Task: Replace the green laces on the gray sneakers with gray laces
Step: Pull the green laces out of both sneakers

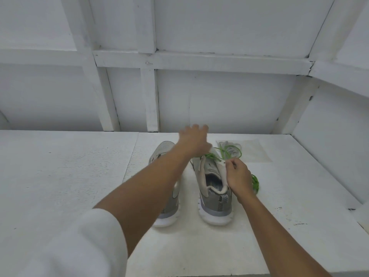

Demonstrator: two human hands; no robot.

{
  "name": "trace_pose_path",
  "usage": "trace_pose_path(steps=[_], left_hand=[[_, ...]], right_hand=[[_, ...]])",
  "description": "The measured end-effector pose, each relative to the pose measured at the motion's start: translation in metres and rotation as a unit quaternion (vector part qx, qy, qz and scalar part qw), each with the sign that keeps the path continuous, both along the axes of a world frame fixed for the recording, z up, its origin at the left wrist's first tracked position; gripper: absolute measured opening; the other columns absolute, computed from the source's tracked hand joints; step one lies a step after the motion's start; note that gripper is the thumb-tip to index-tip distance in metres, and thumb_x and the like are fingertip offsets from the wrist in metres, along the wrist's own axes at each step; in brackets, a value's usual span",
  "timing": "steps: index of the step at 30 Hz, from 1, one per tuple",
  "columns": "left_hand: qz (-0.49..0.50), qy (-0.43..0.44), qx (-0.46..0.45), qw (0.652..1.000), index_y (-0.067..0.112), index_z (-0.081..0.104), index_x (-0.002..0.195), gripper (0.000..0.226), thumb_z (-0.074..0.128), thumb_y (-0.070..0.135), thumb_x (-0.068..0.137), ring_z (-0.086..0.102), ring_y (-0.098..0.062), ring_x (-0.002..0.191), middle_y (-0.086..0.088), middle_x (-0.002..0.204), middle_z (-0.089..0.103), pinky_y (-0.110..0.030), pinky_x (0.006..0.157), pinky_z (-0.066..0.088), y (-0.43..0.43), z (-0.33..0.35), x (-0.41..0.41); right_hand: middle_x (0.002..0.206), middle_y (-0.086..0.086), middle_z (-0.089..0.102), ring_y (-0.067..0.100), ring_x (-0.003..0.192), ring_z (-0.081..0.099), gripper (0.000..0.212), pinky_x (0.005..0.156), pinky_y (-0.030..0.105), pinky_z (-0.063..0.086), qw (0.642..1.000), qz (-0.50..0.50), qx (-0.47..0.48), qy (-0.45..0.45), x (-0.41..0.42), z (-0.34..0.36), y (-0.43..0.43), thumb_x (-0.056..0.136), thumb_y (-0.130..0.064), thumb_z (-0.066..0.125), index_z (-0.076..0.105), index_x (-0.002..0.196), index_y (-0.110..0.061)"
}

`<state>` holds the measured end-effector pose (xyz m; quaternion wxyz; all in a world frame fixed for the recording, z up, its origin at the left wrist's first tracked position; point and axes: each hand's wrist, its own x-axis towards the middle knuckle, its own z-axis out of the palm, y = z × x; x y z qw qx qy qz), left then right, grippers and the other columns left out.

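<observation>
My right hand pinches right sneaker eyelet edge; green lace runs forward toward left hand, grip unclear.

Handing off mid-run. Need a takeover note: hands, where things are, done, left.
Left hand: over the toe of the right gray mesh sneaker, blurred; grip unclear.
Right hand: pinches that sneaker's upper edge beside the eyelets.
Thin green lace: threaded in its upper eyelets, loose loops trailing onto the white table.
Pale gray laces: bundled on a clear plastic bag behind that sneaker.
Left gray sneaker: mostly hidden by the arm; lacing unclear.
Done: green lace apparently loosened. Left: pull it out, thread gray laces.
</observation>
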<state>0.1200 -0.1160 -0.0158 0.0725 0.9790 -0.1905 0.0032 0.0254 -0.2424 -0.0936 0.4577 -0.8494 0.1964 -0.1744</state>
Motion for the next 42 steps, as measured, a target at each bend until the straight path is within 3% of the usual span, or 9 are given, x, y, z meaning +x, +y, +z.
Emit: trace_pose_path(steps=[3,6,12,16,20,22,28,38,42], left_hand=[[-0.068,0.018,0.058,0.996,0.016,0.052,0.127,0.039,0.051,0.031,0.091,0.030,-0.034,0.133,-0.011,0.135,0.047,-0.049,0.106,0.028,-0.024,-0.024,-0.022],[-0.067,-0.017,0.082,0.994,0.010,0.056,0.114,0.026,0.047,0.019,0.091,0.038,-0.031,0.123,-0.012,0.122,0.054,-0.048,0.101,0.030,-0.029,-0.034,-0.026],[0.007,-0.097,0.064,0.993,0.011,0.056,0.115,0.030,0.044,0.013,0.088,0.047,-0.029,0.115,-0.011,0.116,0.059,-0.044,0.098,0.033,0.010,0.017,0.005],[0.093,-0.129,0.008,0.987,0.011,0.052,0.093,0.011,0.045,0.009,0.084,0.048,-0.032,0.109,-0.012,0.107,0.061,-0.044,0.097,0.034,0.042,0.048,0.020],[0.058,-0.079,0.015,0.995,0.011,0.039,0.135,0.047,0.050,0.027,0.092,0.044,-0.034,0.121,-0.012,0.130,0.050,-0.047,0.099,0.034,0.023,0.029,0.014],[-0.006,-0.034,0.026,0.999,0.018,0.037,0.140,0.054,0.053,0.036,0.092,0.040,-0.034,0.126,-0.010,0.137,0.045,-0.047,0.102,0.033,0.001,0.009,0.003],[-0.073,-0.006,0.080,0.994,0.018,0.062,0.115,0.028,0.048,0.028,0.093,0.039,-0.030,0.123,-0.009,0.122,0.056,-0.045,0.101,0.032,-0.031,-0.039,-0.019],[-0.017,-0.129,0.008,0.992,0.009,0.056,0.113,0.027,0.039,0.012,0.092,0.053,-0.030,0.104,-0.011,0.113,0.061,-0.037,0.083,0.037,0.013,0.023,0.006],[0.010,-0.127,-0.016,0.992,0.010,0.049,0.094,0.010,0.040,0.009,0.091,0.045,-0.027,0.082,-0.013,0.104,0.059,-0.033,0.073,0.034,0.035,0.044,0.010]], right_hand=[[0.077,-0.003,0.058,0.010,0.070,0.049,0.023,0.058,0.029,0.036,1.000,0.002,-0.001,-0.003,-0.001,-0.001,-0.001,0.100,-0.023,0.043,0.058,0.086,-0.014],[0.077,-0.004,0.058,0.010,0.070,0.049,0.023,0.059,0.030,0.036,1.000,0.002,0.007,-0.010,0.000,-0.002,0.000,0.100,-0.023,0.043,0.058,0.086,-0.015],[0.076,-0.002,0.058,0.014,0.070,0.051,0.024,0.058,0.028,0.036,1.000,0.004,0.004,-0.009,0.000,-0.002,-0.001,0.100,-0.025,0.044,0.058,0.086,-0.012],[0.074,-0.001,0.057,0.013,0.067,0.049,0.025,0.057,0.027,0.035,1.000,0.004,0.009,-0.010,0.000,-0.003,-0.001,0.101,-0.024,0.044,0.057,0.085,-0.011],[0.074,-0.001,0.057,0.013,0.068,0.049,0.024,0.057,0.025,0.035,1.000,0.003,0.009,-0.011,0.001,-0.003,-0.001,0.101,-0.024,0.044,0.057,0.084,-0.012],[0.073,-0.002,0.056,0.013,0.067,0.049,0.024,0.057,0.025,0.035,1.000,0.003,0.005,-0.011,0.000,-0.003,-0.001,0.101,-0.024,0.044,0.056,0.083,-0.013],[0.074,-0.004,0.057,0.011,0.068,0.049,0.024,0.057,0.028,0.036,1.000,0.000,0.002,-0.015,-0.001,-0.002,-0.001,0.101,-0.024,0.043,0.057,0.084,-0.013],[0.075,-0.003,0.057,0.013,0.069,0.050,0.022,0.058,0.027,0.036,1.000,-0.002,0.009,-0.012,0.000,-0.003,-0.001,0.101,-0.023,0.044,0.058,0.087,-0.013],[0.077,-0.002,0.058,0.012,0.070,0.050,0.021,0.059,0.030,0.034,1.000,-0.006,0.008,-0.014,0.000,-0.004,-0.001,0.100,-0.023,0.044,0.059,0.089,-0.012]])
